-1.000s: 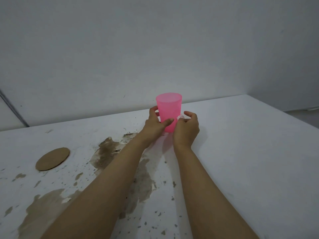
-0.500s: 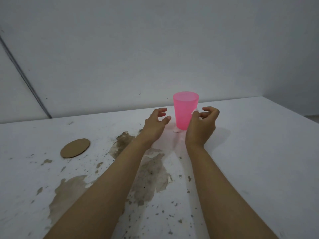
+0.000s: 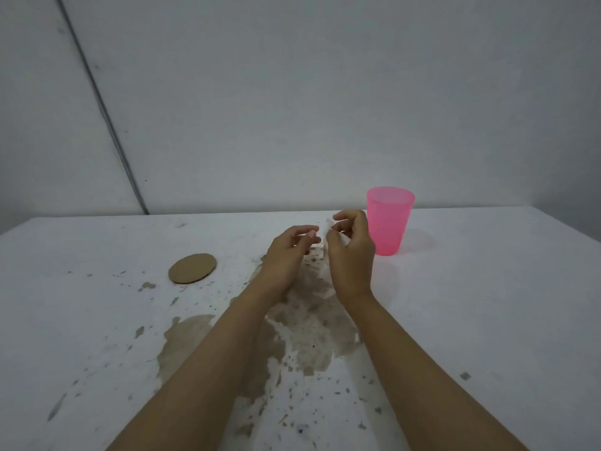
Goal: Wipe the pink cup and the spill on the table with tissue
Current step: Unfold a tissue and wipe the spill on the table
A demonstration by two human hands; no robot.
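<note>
The pink cup stands upright on the white table, just right of my hands, touched by neither. A brown spill spreads over the table below and between my forearms, with splatter around it. My right hand is curled around a small piece of white tissue, pinched at its fingertips. My left hand hovers beside it with fingers bent and its fingertips close to the tissue; whether they grip it is unclear.
A round brown cardboard coaster lies flat on the table to the left of the spill. A grey wall rises right behind the table's far edge. A dark cable runs diagonally down the wall.
Both hands let go of the cup and pulled back to the left of it. They now meet over the spill around the tissue. The view swung left.
</note>
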